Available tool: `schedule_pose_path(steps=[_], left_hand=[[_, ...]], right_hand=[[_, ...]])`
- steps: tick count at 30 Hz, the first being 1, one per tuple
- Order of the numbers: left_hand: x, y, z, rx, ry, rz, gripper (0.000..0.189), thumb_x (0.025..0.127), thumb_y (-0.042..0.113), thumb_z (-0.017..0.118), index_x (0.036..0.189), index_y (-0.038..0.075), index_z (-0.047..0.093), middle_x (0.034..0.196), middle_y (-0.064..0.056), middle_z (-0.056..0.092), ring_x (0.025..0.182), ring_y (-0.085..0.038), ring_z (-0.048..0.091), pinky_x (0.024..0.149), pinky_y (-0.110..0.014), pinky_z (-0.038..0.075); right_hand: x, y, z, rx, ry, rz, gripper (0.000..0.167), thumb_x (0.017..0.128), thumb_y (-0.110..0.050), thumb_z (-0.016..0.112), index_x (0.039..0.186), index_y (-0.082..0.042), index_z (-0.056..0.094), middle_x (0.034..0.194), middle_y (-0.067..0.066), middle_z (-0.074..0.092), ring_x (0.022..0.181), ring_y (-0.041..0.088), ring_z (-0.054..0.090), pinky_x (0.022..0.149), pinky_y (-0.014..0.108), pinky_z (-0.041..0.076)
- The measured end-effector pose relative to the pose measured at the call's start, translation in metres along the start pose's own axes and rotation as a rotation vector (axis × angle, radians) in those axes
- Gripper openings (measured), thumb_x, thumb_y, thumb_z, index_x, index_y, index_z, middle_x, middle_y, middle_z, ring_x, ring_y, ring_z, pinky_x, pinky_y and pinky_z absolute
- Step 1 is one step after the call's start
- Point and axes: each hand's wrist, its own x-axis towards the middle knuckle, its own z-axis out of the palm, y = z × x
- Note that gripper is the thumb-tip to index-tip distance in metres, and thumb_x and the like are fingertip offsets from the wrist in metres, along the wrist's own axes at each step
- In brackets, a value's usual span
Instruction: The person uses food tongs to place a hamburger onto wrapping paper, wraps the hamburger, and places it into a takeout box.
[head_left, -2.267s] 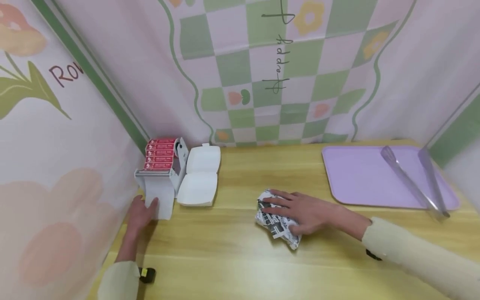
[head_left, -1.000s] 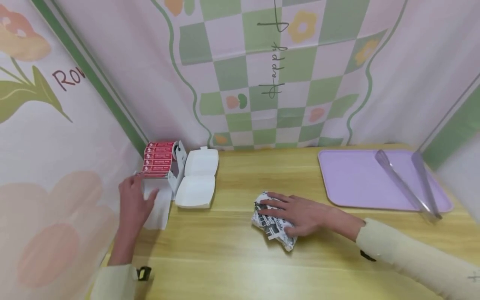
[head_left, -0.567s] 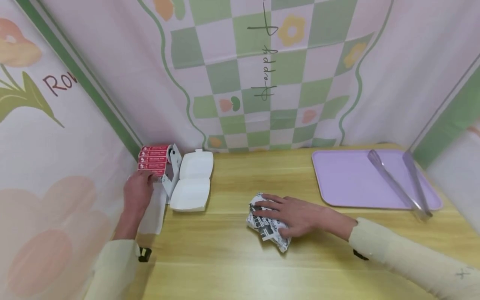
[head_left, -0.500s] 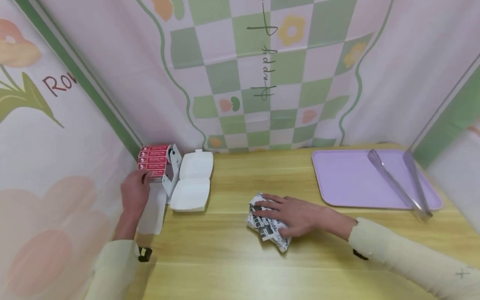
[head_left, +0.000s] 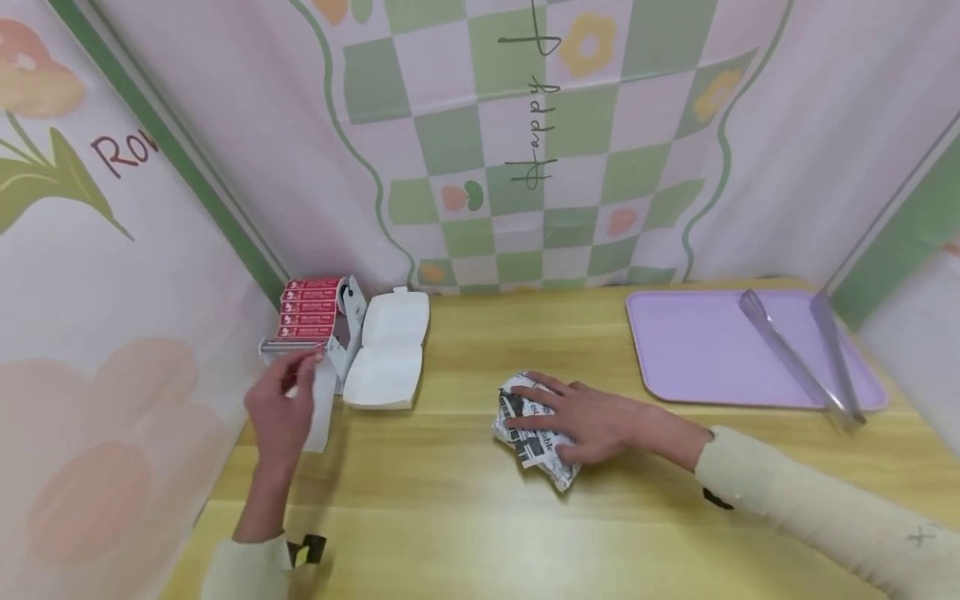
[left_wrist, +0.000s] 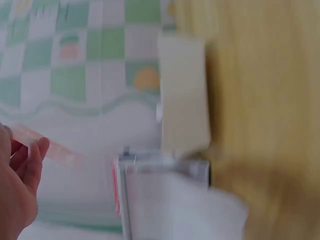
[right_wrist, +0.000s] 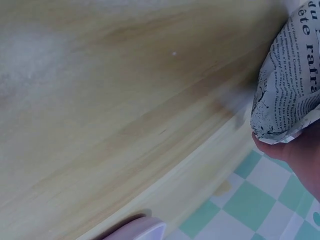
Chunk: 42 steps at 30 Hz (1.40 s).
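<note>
In the head view my left hand (head_left: 282, 417) pinches a small red label (head_left: 319, 353) just in front of the label dispenser (head_left: 339, 357). The left wrist view shows that label (left_wrist: 52, 149) as a blurred reddish strip sticking out from the fingertips. Red printed labels (head_left: 307, 308) line the dispenser's roll, and its white backing paper (head_left: 321, 412) hangs down at the front. My right hand (head_left: 600, 421) rests with spread fingers on a parcel (head_left: 536, 450) wrapped in newsprint paper. Only part of the parcel's printed side (right_wrist: 290, 80) appears in the right wrist view.
Beside the dispenser an opened white clamshell box (head_left: 386, 375) lies on the wooden table (head_left: 465, 525). A lilac tray (head_left: 697, 350) at the back right carries metal tongs (head_left: 795, 362). Printed curtains (head_left: 517, 150) stand behind and at the left.
My left hand rose from the backing paper to the labels at the dispenser's front, then drew back towards me, now with a label between its fingertips. The right hand stays on the parcel.
</note>
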Motion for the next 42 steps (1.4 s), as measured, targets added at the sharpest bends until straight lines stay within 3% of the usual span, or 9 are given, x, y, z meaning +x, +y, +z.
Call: schedule_pose_path(steps=[3,6,9,13,16,21,25,33,42], left_hand=[[-0.023,0.014,0.012,-0.137,-0.124,0.092,0.019,0.085,-0.013,0.068,0.103,-0.007,0.071,0.100,-0.026,0.072,0.094,0.009,0.064,0.084,-0.010,0.054],[-0.047,0.027,0.027,-0.279,-0.272,0.123,0.028,0.079,-0.018,0.070,0.105,-0.007,0.070,0.109,-0.026,0.070,0.103,-0.005,0.068,0.091,-0.017,0.055],[-0.070,0.042,0.041,-0.393,-0.414,0.084,0.031,0.079,-0.017,0.070,0.108,-0.006,0.069,0.117,-0.024,0.068,0.109,-0.012,0.068,0.096,-0.023,0.055],[-0.096,0.063,0.059,-0.515,-0.572,-0.025,0.028,0.088,-0.007,0.066,0.116,-0.004,0.066,0.122,-0.021,0.066,0.112,-0.018,0.067,0.097,-0.031,0.055],[-0.112,0.079,0.075,-0.543,-0.636,-0.133,0.023,0.095,0.002,0.062,0.117,0.000,0.068,0.121,-0.017,0.068,0.109,-0.019,0.067,0.094,-0.031,0.058],[-0.132,0.099,0.093,-0.540,-0.636,-0.328,0.019,0.094,0.000,0.063,0.111,0.003,0.071,0.118,-0.014,0.070,0.106,-0.019,0.069,0.089,-0.026,0.059],[-0.144,0.107,0.100,-0.547,-0.594,-0.427,0.020,0.090,-0.001,0.067,0.109,0.002,0.071,0.118,-0.016,0.068,0.106,-0.023,0.069,0.091,-0.026,0.058],[-0.152,0.117,0.103,-0.523,-0.509,-0.538,0.022,0.089,-0.002,0.068,0.111,0.001,0.068,0.115,-0.017,0.066,0.105,-0.025,0.069,0.092,-0.025,0.057],[-0.147,0.115,0.109,-0.570,-0.467,-0.628,0.023,0.090,-0.006,0.066,0.113,-0.002,0.066,0.117,-0.020,0.064,0.108,-0.028,0.069,0.090,-0.027,0.059]], right_hand=[[0.000,-0.001,-0.003,0.035,0.014,-0.009,0.053,0.104,-0.047,0.038,0.154,-0.049,0.021,0.170,0.003,0.009,0.155,0.038,0.005,0.096,0.071,0.045],[0.000,-0.003,-0.005,0.056,0.023,-0.012,0.046,0.107,-0.048,0.032,0.153,-0.049,0.026,0.169,0.004,0.013,0.155,0.039,0.007,0.095,0.074,0.045],[0.000,-0.006,-0.007,0.044,0.015,-0.006,0.046,0.108,-0.045,0.031,0.153,-0.048,0.026,0.168,0.004,0.015,0.155,0.039,0.008,0.095,0.073,0.045],[0.000,-0.008,-0.007,0.020,0.024,-0.008,0.047,0.108,-0.041,0.035,0.154,-0.045,0.028,0.168,0.006,0.018,0.154,0.040,0.010,0.095,0.071,0.047],[-0.001,-0.008,-0.009,0.025,0.038,-0.008,0.047,0.108,-0.041,0.036,0.154,-0.042,0.031,0.167,0.008,0.020,0.154,0.042,0.011,0.096,0.070,0.047],[-0.003,-0.008,-0.009,0.052,0.043,0.015,0.047,0.107,-0.042,0.037,0.154,-0.040,0.033,0.167,0.006,0.020,0.154,0.041,0.012,0.098,0.069,0.046],[-0.004,-0.008,-0.007,0.048,0.049,0.019,0.048,0.107,-0.042,0.036,0.155,-0.037,0.033,0.167,0.006,0.020,0.154,0.040,0.012,0.100,0.067,0.047],[-0.002,-0.013,-0.008,0.042,0.037,0.058,0.057,0.108,-0.045,0.032,0.160,-0.029,0.017,0.168,0.007,0.018,0.154,0.039,0.010,0.101,0.069,0.045],[0.002,-0.017,-0.001,-0.008,0.084,0.132,0.058,0.107,-0.047,0.033,0.160,-0.029,0.018,0.167,0.007,0.022,0.153,0.040,0.015,0.098,0.068,0.047]])
